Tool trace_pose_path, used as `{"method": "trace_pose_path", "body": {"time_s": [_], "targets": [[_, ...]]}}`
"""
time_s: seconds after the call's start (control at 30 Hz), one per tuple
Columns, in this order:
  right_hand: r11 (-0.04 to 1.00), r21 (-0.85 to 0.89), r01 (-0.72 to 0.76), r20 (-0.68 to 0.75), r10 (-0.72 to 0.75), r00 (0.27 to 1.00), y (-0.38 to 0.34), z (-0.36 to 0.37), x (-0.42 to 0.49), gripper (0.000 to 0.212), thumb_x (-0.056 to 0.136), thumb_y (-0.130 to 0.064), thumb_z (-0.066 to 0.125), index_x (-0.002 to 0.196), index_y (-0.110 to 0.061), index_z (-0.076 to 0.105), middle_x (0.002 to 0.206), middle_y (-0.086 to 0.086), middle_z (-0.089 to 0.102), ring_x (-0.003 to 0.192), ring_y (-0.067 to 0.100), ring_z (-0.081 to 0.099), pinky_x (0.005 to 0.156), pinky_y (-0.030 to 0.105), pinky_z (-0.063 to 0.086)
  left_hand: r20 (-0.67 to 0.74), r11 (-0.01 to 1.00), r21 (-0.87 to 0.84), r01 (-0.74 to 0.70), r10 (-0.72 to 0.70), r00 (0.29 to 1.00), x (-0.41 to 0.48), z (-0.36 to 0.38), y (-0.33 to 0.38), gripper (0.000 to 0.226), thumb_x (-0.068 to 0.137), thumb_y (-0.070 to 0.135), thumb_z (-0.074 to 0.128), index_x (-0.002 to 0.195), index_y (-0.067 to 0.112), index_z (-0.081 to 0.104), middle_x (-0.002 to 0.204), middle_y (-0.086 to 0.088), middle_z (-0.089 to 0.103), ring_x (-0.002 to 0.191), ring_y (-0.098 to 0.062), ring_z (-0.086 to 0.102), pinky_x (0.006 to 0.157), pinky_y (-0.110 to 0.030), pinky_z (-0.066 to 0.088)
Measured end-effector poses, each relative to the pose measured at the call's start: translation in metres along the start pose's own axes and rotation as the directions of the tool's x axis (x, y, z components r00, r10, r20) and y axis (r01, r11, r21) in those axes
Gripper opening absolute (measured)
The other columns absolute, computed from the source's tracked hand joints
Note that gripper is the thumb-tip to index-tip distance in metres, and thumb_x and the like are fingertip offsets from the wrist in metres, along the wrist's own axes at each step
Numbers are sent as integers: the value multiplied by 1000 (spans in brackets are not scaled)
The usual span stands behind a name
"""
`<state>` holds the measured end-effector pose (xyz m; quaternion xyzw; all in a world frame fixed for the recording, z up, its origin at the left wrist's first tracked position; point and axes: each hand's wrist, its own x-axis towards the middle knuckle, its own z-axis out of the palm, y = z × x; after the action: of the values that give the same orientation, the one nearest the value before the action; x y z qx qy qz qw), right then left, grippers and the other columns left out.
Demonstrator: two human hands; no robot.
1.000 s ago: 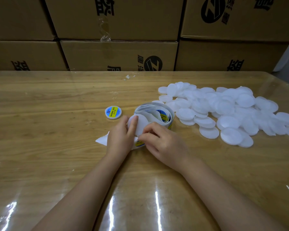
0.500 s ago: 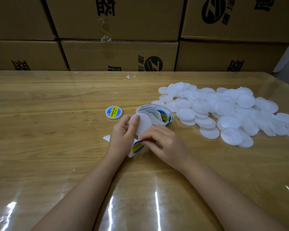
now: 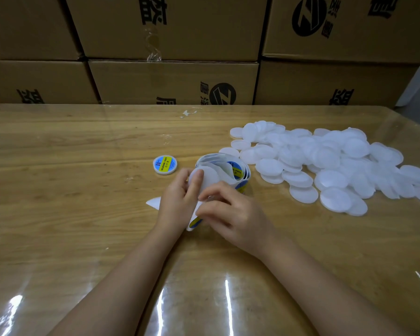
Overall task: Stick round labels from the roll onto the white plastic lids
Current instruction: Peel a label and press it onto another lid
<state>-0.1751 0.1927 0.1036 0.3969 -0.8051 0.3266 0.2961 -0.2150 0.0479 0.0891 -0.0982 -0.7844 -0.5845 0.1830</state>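
At the centre of the frame, the left hand (image 3: 177, 202) is gripping a blank white lid (image 3: 211, 178), its thumb lying across the lid's left edge. The right hand (image 3: 230, 214), fingers curled, is pinching the label strip (image 3: 195, 221) just below that lid, where a blue and yellow label is showing between the two hands. The strip's white tail (image 3: 154, 202) is poking out left of the left hand. The label roll (image 3: 228, 166) is standing on the surface (image 3: 58, 190) just behind the hands, loosely uncoiled. One labelled lid (image 3: 165, 164) is lying left of the roll. A pile of white lids (image 3: 325, 161) is spreading across the right of the frame. Cardboard boxes (image 3: 175, 81) are lining the top.
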Motion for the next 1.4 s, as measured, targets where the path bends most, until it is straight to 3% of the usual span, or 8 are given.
{"method": "trace_pose_path", "body": {"time_s": [0.13, 0.27, 0.4, 0.57, 0.73, 0.9, 1.03, 1.4], "targets": [[999, 20, -37, -158, 40, 987, 3, 1, 1, 13, 90, -8, 59, 85, -1, 69, 96, 14, 58, 71, 14, 54, 64, 27, 49, -75, 1000, 20, 7, -6, 997, 3, 1, -2, 23, 88, 45, 39, 74, 29, 47, 57, 22, 50, 55, -1, 42, 52, -16, 33], [978, 164, -127, -308, 173, 936, 4, 0, 4, 8, 87, -4, 61, 86, 1, 66, 92, 9, 59, 80, 13, 56, 67, 25, 49, -86, 1000, -6, -6, 5, 996, 3, 1, -4, 18, 89, 39, 38, 74, 30, 43, 58, 22, 51, 53, -1, 42, 52, -17, 32], [796, 473, -377, -358, 565, 744, 4, -7, 8, 12, 87, -9, 62, 84, -20, 64, 82, -10, 64, 77, 8, 61, 70, 24, 49, -72, 992, -119, 35, -44, 996, 2, 1, 0, 9, 86, 32, 42, 82, 28, 50, 62, 15, 61, 60, -10, 58, 63, -34, 46], [652, 612, -448, -343, 729, 592, 11, -14, 10, 21, 87, -5, 63, 82, -25, 65, 72, -14, 68, 64, 5, 60, 63, 14, 47, -34, 990, -87, -113, 111, 993, 1, -2, 11, 20, 89, 21, 52, 74, 8, 58, 74, -1, 62, 75, -12, 58, 71, -20, 44], [625, 617, -478, -327, 756, 566, 14, -14, 10, 17, 86, -7, 65, 82, -23, 66, 72, -14, 68, 66, 3, 61, 64, 17, 49, 73, 986, -155, -60, 72, 995, -1, -1, 16, 20, 90, 7, 59, 78, -8, 61, 79, -24, 62, 74, -19, 55, 67, -34, 44], [589, 626, -511, -278, 781, 559, 16, -12, 9, 15, 85, -7, 66, 82, -22, 66, 74, -12, 69, 70, 1, 62, 67, 17, 51, 122, 956, -292, 10, 27, 992, -2, 2, 20, 9, 85, 2, 62, 91, 9, 63, 80, 11, 72, 76, -3, 67, 71, -19, 53], [588, 623, -516, -259, 777, 573, 17, -12, 8, 12, 86, -10, 66, 83, -22, 68, 78, -10, 70, 78, 4, 65, 69, 18, 51, 115, 949, -314, -10, 48, 992, -3, 0, 20, 16, 78, 16, 65, 91, 7, 65, 80, 11, 73, 76, -3, 68, 69, -16, 52], [594, 623, -509, -253, 769, 587, 16, -11, 9, 15, 86, -10, 66, 82, -25, 67, 76, -15, 70, 72, 0, 64, 65, 15, 50, 156, 954, -298, -40, 90, 984, -4, 0, 21, 16, 83, 2, 64, 89, 16, 68, 81, 17, 73, 77, 2, 67, 67, -11, 49]]}}
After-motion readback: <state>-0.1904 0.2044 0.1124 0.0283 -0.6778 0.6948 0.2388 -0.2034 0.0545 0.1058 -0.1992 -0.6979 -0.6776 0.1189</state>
